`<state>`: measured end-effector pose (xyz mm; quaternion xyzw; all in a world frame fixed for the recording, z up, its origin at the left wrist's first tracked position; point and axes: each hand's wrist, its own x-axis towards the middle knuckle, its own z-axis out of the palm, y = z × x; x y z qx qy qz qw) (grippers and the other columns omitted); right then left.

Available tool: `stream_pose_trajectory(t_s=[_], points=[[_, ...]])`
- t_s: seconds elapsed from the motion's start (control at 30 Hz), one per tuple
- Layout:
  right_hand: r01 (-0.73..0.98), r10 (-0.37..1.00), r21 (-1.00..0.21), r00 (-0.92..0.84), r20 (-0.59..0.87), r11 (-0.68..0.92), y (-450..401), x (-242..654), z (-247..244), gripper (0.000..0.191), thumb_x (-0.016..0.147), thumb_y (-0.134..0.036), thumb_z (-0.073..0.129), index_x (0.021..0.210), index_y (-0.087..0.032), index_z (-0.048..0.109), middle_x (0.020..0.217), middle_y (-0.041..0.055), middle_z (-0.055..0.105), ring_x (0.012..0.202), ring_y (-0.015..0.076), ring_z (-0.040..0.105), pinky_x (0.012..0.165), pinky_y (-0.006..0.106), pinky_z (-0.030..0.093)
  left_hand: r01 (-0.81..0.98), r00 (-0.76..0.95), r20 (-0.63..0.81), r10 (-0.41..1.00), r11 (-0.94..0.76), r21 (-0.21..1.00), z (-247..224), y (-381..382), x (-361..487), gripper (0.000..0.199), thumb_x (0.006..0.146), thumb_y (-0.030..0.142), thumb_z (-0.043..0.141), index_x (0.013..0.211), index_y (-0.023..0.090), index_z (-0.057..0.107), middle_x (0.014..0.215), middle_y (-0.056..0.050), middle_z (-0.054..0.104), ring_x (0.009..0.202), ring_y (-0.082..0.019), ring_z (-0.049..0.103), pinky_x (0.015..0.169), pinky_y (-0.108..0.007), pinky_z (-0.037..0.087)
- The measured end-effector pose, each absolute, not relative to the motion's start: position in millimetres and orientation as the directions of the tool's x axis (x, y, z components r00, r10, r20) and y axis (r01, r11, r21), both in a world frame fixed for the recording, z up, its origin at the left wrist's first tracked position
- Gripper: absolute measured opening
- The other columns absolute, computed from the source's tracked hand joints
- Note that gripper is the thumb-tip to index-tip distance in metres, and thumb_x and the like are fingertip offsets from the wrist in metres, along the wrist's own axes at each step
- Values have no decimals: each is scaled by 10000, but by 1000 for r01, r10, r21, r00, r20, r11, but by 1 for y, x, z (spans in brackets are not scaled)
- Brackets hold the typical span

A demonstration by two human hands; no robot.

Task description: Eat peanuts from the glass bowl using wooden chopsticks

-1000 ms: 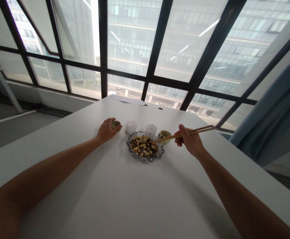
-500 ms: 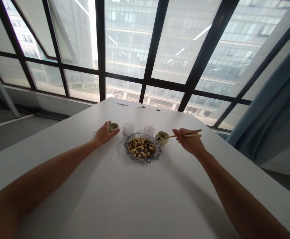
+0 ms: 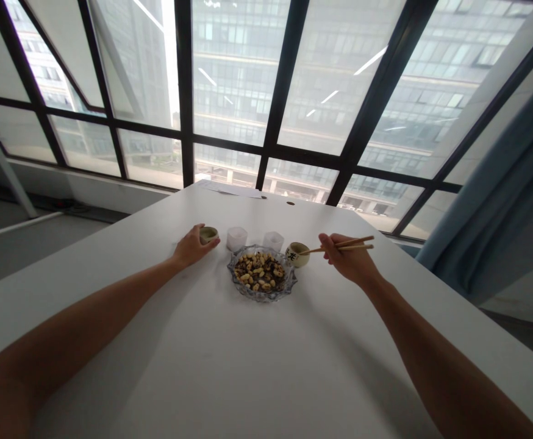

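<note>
My left hand (image 3: pixel 193 246) is wrapped round the side of a small greenish cup (image 3: pixel 208 235) on the white table. In my right hand (image 3: pixel 345 255) is a pair of wooden chopsticks (image 3: pixel 355 243), their tips at the mouth of a cream cup (image 3: pixel 297 256) with dark lettering. Whether the tips pinch anything is too small to see. Between the hands stands a scalloped clear glass bowl (image 3: pixel 263 297) holding peanuts (image 3: pixel 258 268) and small dark pieces. Two whitish translucent cups, a left one (image 3: pixel 236 238) and a right one (image 3: pixel 273 241), stand just behind the bowl.
The white table (image 3: pixel 230 366) reaches to a wall of dark-framed windows. White paper (image 3: pixel 230 189) lies by its far edge, near two round holes. A blue curtain (image 3: pixel 490 213) hangs at the right; another table's leg (image 3: pixel 13 177) shows at the left.
The cream cup by the chopsticks has turned slightly, so its lettering shows differently. My right hand and the chopsticks have shifted a little to the right. My left hand stays on its cup.
</note>
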<state>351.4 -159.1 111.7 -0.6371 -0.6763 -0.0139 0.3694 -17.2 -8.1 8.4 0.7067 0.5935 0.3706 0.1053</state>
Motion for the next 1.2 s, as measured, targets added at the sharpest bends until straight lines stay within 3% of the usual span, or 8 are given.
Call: stream_pose_trajectory(t_s=[0.17,0.3,0.4,0.5,0.6,0.83,1.03,1.2], points=[[821,814,-536,168,556,197,-161,348,112,679,844,-808,440,649,-188,641,538,63,648,466,171,600,423,259,420,760,25,391,920,-271,590,10,-10,-17,762,818,594,659,1396,140,459,1286,-174,657,1146,-297,652,960,-392,507],[638,759,-699,265,594,324,-166,339,120,667,814,-800,512,634,-173,652,478,42,605,378,129,528,371,238,404,760,33,398,917,-282,585,8,-7,-17,777,820,602,650,1403,127,454,1306,-186,642,1173,-304,636,978,-402,497],[480,897,-834,186,400,272,-171,326,123,706,735,-844,554,555,-166,634,392,31,549,299,109,459,307,226,354,758,40,408,912,-294,583,6,-6,-18,783,819,603,649,1404,121,454,1316,-193,633,1179,-308,631,978,-405,497],[416,978,-895,60,202,159,-172,310,115,705,656,-856,617,553,-159,641,384,33,560,288,106,465,290,211,347,758,37,401,915,-288,586,7,-7,-18,779,820,600,649,1405,125,453,1308,-191,639,1169,-306,636,972,-404,500],[389,984,-906,-7,176,165,-169,295,98,676,654,-832,648,583,-160,648,425,34,599,321,109,508,310,202,379,760,36,395,918,-282,585,9,-9,-18,761,822,592,653,1398,134,458,1303,-184,645,1166,-299,639,970,-398,501],[351,921,-881,104,375,319,-168,286,87,586,721,-748,681,637,-169,646,511,32,645,399,116,571,384,213,476,759,33,397,917,-281,587,9,-10,-18,751,819,600,652,1387,146,465,1289,-177,653,1161,-295,642,968,-393,501],[349,981,-917,-50,189,194,-173,281,90,568,717,-743,681,623,-185,626,463,35,635,343,130,550,324,222,431,755,44,402,914,-294,586,7,-7,-18,755,819,604,647,1393,152,459,1295,-165,650,1171,-291,636,977,-388,497],[375,951,-888,49,304,265,-165,282,77,537,724,-719,697,594,-206,601,544,45,673,414,150,602,387,254,504,753,47,410,911,-302,585,7,-7,-19,752,817,610,645,1391,159,461,1289,-158,654,1173,-288,633,976,-383,496]])
